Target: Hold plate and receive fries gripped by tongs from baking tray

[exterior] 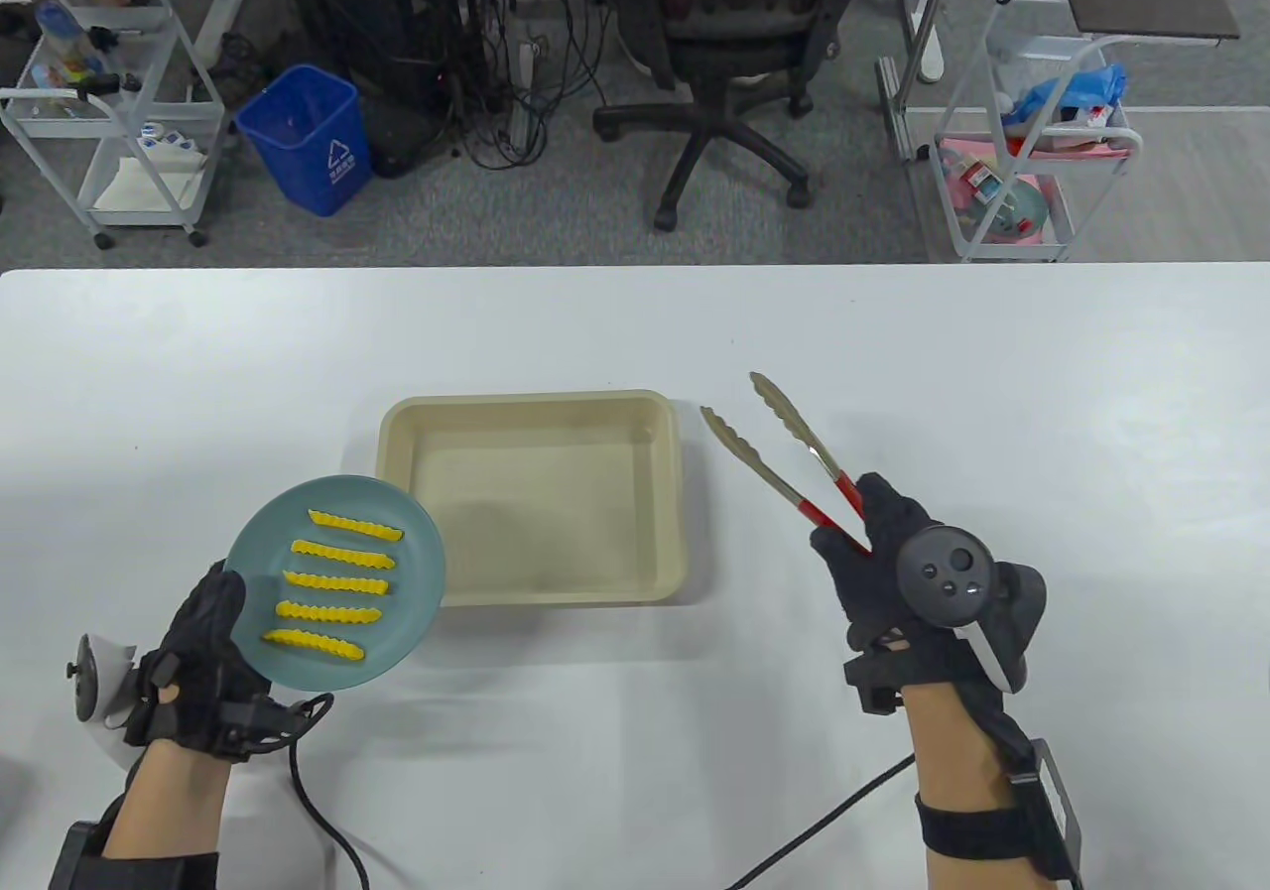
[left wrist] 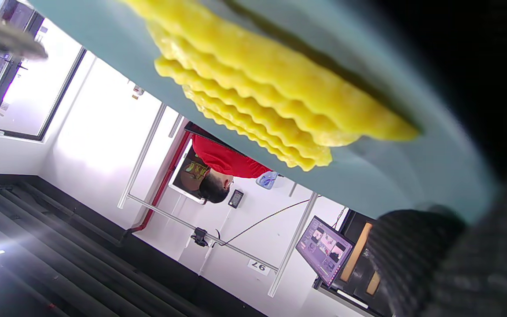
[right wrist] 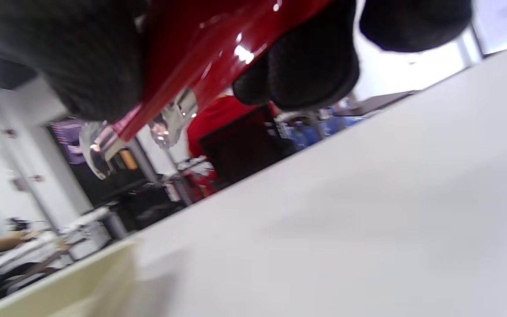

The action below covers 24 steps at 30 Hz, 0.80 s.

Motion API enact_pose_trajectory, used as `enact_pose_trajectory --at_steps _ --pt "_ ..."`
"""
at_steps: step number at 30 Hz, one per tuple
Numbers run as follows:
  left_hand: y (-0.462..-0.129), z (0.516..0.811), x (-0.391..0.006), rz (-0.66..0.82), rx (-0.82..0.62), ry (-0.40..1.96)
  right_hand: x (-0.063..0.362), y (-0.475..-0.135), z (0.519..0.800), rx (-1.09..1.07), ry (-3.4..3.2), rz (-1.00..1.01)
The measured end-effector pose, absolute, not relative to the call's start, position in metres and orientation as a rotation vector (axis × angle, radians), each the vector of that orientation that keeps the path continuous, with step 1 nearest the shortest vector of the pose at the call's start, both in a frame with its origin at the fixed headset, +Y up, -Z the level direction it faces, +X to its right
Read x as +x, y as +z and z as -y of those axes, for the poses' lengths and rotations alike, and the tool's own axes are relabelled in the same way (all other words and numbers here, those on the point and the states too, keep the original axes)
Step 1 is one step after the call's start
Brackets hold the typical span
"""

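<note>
A gloved left hand (exterior: 203,647) grips a teal plate (exterior: 417,543) by its rim at about 8 o'clock, holding it above the white table (exterior: 635,334) so that it overlaps the near-left corner of the beige tray (exterior: 675,493). That placement looks deliberate: a plate kept right at the tray's edge shortens the carry for each fry. Five crinkle-cut fries (exterior: 337,584) lie across the plate in a neat column, each running roughly 9 to 3 o'clock, well apart from one another. In the left wrist view the fries (left wrist: 253,88) sit stacked in perspective on the plate (left wrist: 390,185), with a gloved fingertip (left wrist: 412,237) pressed against the rim.

The right hand (exterior: 888,558) clasps the red handles of the tongs (exterior: 784,453) at the tray's 3 o'clock side, off the tray and over bare table. The tong arms are spread, pointing toward 11 o'clock, with nothing between their tips. The right wrist view shows the fingers (right wrist: 310,75) wrapped around the red handle (right wrist: 200,57), held above the table (right wrist: 368,198).

The tray shows no fries inside, only a bare floor. Judged from that, the transfer appears finished or nearly so, and the tongs held wide to the side suggest a pause rather than a reach.
</note>
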<state>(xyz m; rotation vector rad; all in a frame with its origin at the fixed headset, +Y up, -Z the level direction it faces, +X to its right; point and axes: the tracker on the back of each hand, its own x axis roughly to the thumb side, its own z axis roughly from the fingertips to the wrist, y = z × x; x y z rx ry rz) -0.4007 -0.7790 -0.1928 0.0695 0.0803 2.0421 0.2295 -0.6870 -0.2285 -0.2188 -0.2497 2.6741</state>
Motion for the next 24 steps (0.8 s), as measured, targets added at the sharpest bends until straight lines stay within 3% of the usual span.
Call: enact_pose_trajectory --at_steps 8,24 --pt "-0.192 0.777 -0.402 -0.069 0.074 2.044 0.286 -0.233 0.746 -0.5 2.645 0.088" --pt "-0.192 0.78 -0.404 -0.112 0.074 2.044 0.286 -0.241 0.768 -0.659 2.824 -0.143"
